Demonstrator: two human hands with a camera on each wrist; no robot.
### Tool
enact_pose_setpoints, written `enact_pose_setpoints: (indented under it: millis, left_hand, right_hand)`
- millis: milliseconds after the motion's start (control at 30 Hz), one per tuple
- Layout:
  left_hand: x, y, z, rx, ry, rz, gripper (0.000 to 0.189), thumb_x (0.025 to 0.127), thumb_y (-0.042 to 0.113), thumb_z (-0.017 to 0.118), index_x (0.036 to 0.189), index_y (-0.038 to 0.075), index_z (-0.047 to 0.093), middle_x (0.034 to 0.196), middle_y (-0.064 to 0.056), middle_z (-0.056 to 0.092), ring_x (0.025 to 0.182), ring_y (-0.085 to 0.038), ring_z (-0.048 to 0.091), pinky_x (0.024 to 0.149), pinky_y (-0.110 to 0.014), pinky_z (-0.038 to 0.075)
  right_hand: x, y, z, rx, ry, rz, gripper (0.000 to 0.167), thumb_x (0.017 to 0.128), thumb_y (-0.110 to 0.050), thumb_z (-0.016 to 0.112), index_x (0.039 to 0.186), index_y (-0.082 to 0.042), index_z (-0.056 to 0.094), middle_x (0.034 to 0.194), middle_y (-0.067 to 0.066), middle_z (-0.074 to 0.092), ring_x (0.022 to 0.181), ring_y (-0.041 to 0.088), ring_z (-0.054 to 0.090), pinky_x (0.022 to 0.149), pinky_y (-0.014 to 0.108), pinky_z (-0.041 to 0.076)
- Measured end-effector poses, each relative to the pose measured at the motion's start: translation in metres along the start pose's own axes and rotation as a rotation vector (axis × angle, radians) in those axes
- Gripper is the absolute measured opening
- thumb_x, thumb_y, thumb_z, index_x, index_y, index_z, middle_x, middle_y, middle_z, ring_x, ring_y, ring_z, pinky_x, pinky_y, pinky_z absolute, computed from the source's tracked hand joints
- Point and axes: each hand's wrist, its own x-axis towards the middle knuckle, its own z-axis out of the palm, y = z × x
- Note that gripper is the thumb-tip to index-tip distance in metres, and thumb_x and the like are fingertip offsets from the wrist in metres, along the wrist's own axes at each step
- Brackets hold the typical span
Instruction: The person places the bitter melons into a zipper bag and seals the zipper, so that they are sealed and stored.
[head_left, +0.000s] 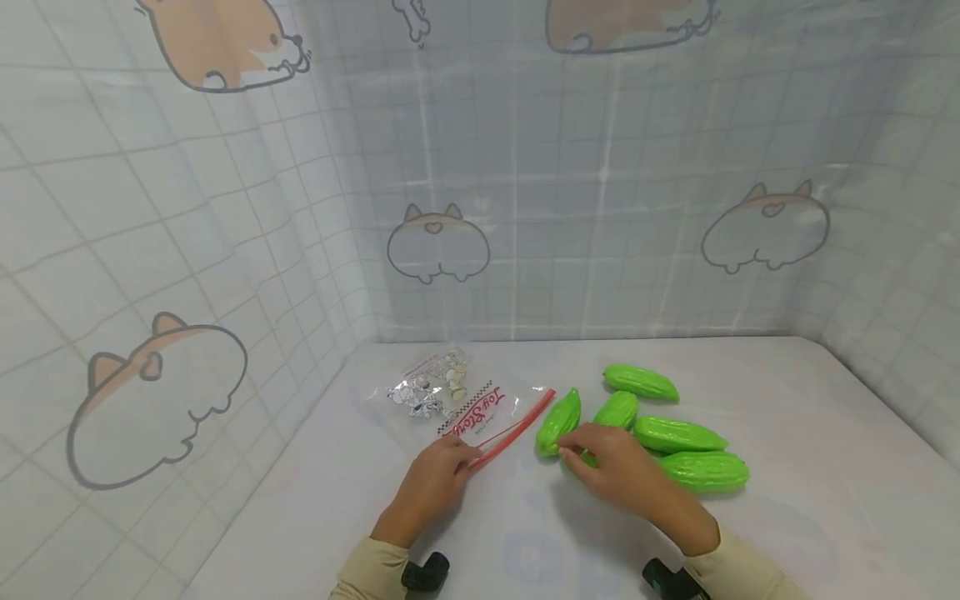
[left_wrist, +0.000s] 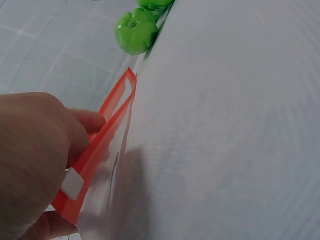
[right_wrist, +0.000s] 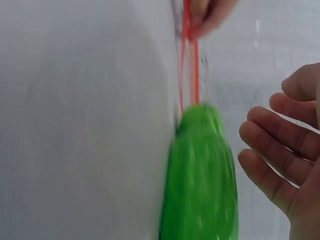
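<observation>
Clamped in the left hand [head_left: 435, 483], by the near end of its red strip [head_left: 517, 432]: the clear printed bag [head_left: 480, 408], spread on the table [head_left: 337, 500] beyond the fingers. Just beside that pinch, a small white slider [left_wrist: 72, 184]. Farther along the strip from the pinch, two red edges with a gap between; best to hold this gap wide with a light, steady pinch, without squeezing the edges together or dragging the bag.

Across from the pinch, on its right, the right hand [head_left: 615, 467], with fingers apart, loosely bent around nothing. Near those fingertips, the closest green gourd [head_left: 558, 423], with its upper end just beside the strip's far corner; apart from the fingers in the right wrist view. Probably better to take it round the middle, thumb against fingers, than by a tapering end, being rounded and glossy and so likely to roll. Behind and to the right of the right hand, other gourds [head_left: 678, 435], loosely bunched; best to lift straight up to avoid nudging them.
</observation>
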Motion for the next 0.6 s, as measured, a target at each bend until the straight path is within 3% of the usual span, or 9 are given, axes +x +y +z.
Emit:
enact_pose_setpoints:
  millis: [167, 300, 400, 600]
  left_hand:
    - [-0.001, -0.003, 0.002, 0.003, 0.009, 0.035, 0.016, 0.087, 0.005, 0.074, 0.101, 0.007, 0.079, 0.088, 0.002, 0.065, 0.081, -0.014, 0.061, 0.077, -0.036, 0.054]
    - [-0.001, -0.003, 0.002, -0.001, -0.023, 0.011, 0.018, 0.087, 0.007, 0.074, 0.105, 0.007, 0.079, 0.089, 0.003, 0.064, 0.080, -0.012, 0.058, 0.076, -0.033, 0.054]
    - [-0.001, -0.002, 0.001, -0.008, -0.046, -0.009, 0.020, 0.088, 0.007, 0.073, 0.107, 0.008, 0.078, 0.089, 0.004, 0.062, 0.079, -0.010, 0.056, 0.075, -0.032, 0.053]
    - [-0.002, -0.002, 0.000, -0.017, -0.048, 0.011, 0.027, 0.085, 0.002, 0.073, 0.110, 0.011, 0.077, 0.090, 0.005, 0.057, 0.078, -0.009, 0.052, 0.072, -0.030, 0.052]
  right_hand:
    - [0.011, -0.020, 0.022, 0.033, -0.119, 0.000, 0.015, 0.093, -0.015, 0.069, 0.106, -0.012, 0.076, 0.093, -0.006, 0.072, 0.086, 0.003, 0.063, 0.077, 0.031, 0.055]
    - [0.018, -0.029, 0.037, 0.057, -0.212, 0.034, 0.018, 0.095, -0.017, 0.067, 0.109, -0.010, 0.076, 0.094, -0.009, 0.070, 0.088, 0.004, 0.062, 0.079, 0.030, 0.054]
    - [0.022, -0.031, 0.047, 0.071, -0.249, 0.048, 0.019, 0.095, -0.019, 0.068, 0.109, -0.009, 0.076, 0.096, -0.007, 0.071, 0.089, 0.005, 0.062, 0.080, 0.030, 0.054]
    - [0.028, -0.032, 0.056, 0.088, -0.289, 0.086, 0.023, 0.096, -0.022, 0.067, 0.113, -0.009, 0.074, 0.107, -0.001, 0.072, 0.100, 0.011, 0.065, 0.087, 0.034, 0.053]
